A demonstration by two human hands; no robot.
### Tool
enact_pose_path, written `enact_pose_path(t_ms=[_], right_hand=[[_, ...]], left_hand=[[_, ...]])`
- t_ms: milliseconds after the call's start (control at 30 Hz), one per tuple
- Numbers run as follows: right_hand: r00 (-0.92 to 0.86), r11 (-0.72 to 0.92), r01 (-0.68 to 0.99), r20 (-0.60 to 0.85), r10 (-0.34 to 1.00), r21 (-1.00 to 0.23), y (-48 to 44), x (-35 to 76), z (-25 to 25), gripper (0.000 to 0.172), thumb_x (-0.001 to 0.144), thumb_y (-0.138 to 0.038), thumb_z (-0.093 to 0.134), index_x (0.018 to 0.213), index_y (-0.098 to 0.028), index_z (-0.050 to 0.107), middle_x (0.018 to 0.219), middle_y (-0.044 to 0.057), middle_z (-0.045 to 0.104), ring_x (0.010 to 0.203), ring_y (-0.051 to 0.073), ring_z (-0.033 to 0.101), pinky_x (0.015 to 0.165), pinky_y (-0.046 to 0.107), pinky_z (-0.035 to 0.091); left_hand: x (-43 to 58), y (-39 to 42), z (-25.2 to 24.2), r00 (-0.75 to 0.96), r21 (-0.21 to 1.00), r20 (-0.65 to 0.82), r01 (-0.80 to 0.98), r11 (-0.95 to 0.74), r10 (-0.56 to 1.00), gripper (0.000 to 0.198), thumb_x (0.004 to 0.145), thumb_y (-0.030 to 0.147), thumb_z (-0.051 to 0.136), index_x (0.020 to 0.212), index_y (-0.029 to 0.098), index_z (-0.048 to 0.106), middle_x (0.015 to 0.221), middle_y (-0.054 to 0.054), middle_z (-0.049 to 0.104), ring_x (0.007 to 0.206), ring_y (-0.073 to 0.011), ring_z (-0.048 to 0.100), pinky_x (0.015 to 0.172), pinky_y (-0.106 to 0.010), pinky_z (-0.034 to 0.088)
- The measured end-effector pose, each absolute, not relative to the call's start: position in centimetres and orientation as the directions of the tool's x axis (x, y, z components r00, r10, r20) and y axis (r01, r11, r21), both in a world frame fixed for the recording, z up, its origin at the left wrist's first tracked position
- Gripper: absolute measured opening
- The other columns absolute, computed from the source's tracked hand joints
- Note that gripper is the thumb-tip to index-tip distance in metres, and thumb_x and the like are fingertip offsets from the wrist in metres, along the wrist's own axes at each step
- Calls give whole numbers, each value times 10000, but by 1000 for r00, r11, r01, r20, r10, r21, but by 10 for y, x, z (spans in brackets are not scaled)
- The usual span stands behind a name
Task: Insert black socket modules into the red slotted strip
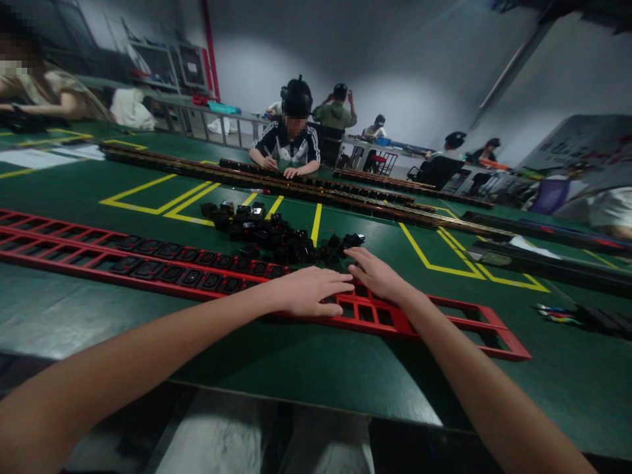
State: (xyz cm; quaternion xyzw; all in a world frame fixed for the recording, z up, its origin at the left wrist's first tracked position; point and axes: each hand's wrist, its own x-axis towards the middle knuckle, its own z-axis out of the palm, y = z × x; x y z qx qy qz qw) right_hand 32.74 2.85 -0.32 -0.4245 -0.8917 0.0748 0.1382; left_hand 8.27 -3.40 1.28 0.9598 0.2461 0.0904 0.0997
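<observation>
A long red slotted frame (402, 320) lies across the green table in front of me. Black socket modules (190, 276) fill two rows of its slots from left of the middle up to my left hand. My left hand (316, 291) rests flat over the frame, its fingers stretched to the right and covering some slots. Just beyond it, my right hand (375, 273) reaches over the far edge with fingers extended, near the right end of a loose pile of black socket modules (291, 243). Nothing held shows in either hand. Slots toward both ends of the frame are bare.
Long dark strips with copper-coloured rails (316, 189) run across the table behind the pile. A co-worker (296, 138) sits opposite, hands on the table. At right lie a cable bundle (587, 318) and a black bar (543, 266). Papers (44, 158) lie far left.
</observation>
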Motion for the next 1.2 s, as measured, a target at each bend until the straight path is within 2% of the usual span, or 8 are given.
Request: enact_pose_path(t_ms=[100,167,367,533,700,867,1067,1200], right_hand=[[-542,580,780,211,813,-232,25,332,-3,483,968,-361,478,1413,-176,506,1326,156,553,1149,285,619,1028,459,500],[-518,564,796,236,822,-218,25,335,-4,472,959,-356,500,1403,-197,519,1311,146,539,1103,274,638,1002,445,519],[-589,622,747,197,783,-236,29,339,-8,552,971,-387,488,1495,-227,421,1617,134,281,1421,330,407,1146,521,387],[-618,624,743,113,778,-242,26,337,-3,504,998,-386,433,1465,-200,466,1627,132,268,1435,329,389,1164,542,350],[-626,632,749,98,774,-200,29,331,-1,410,996,-368,442,1349,-193,560,1643,123,223,1399,331,440,1123,543,400],[-647,659,722,131,751,-211,32,327,-2,383,984,-339,465,1310,-166,567,1568,165,378,1355,318,484,1109,524,412],[-587,622,746,206,783,-238,31,329,-4,600,961,-352,505,1519,-192,354,1408,163,520,1306,295,512,1095,492,425],[-527,548,816,154,836,-182,32,328,-6,579,967,-390,495,1482,-134,426,1274,181,560,1171,302,585,1036,461,476]], left_hand=[[82,-35,14,862,255,117,454,-854,494,584,987,473,470,1488,173,433,1557,-101,418,1438,-261,384,1154,-414,327],[82,-35,15,860,267,110,457,-849,498,584,988,472,471,1494,185,422,1570,-96,397,1441,-261,380,1160,-420,319],[82,-34,16,864,262,101,456,-851,494,563,990,457,468,1483,186,436,1562,-92,413,1428,-253,396,1148,-411,334],[82,-36,17,860,245,88,470,-848,502,553,997,455,455,1487,200,428,1572,-90,397,1441,-253,378,1152,-418,326],[84,-38,20,854,248,94,478,-843,512,542,988,444,473,1466,191,457,1566,-97,405,1424,-257,404,1146,-410,334],[85,-37,19,849,244,111,481,-842,517,534,986,441,477,1459,193,468,1566,-95,406,1415,-263,417,1144,-412,342],[84,-37,18,851,236,114,478,-846,512,541,993,455,456,1466,193,457,1568,-102,401,1403,-265,431,1139,-414,345],[84,-38,18,852,239,120,474,-848,510,533,989,438,471,1459,186,464,1549,-97,432,1410,-251,424,1131,-402,352]])
